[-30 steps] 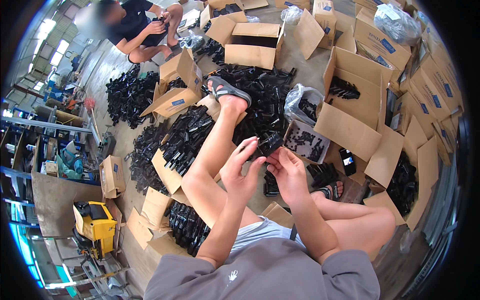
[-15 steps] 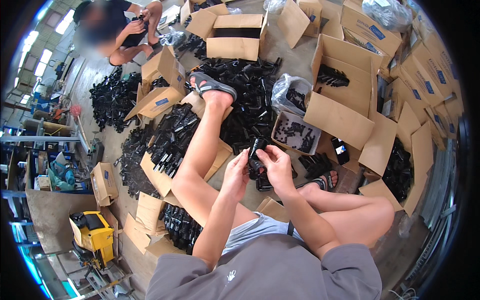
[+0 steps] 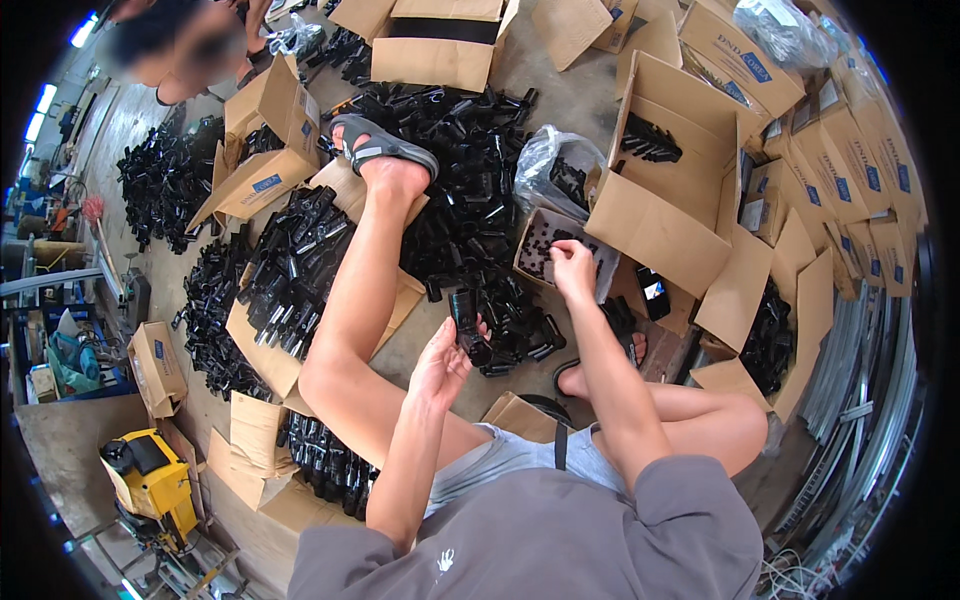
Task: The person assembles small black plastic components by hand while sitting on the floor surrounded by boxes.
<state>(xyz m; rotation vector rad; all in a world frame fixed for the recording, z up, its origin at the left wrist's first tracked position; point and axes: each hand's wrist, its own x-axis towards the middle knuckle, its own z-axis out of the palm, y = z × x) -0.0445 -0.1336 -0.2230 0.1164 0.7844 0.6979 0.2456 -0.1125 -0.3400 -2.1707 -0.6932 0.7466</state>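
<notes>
In front of my lap, my left hand grips a black plastic tubular part, held upright with the fingers wrapped round its lower end. My right hand is at the near side of a small open carton that holds many tiny black pieces. Its fingers are bent and pressed together; what is between them, if anything, is too small to tell. Just beyond my left hand spreads a large heap of similar black parts.
A clear plastic bag stands behind the small carton, and a big open carton is to the right. A phone lies close to my right forearm. More black parts fill piles and boxes at left. Another person crouches far left.
My right hand has let go of the black part and moved right to the small carton. My left hand keeps the part. The view has shifted, moving the scene leftward and up.
</notes>
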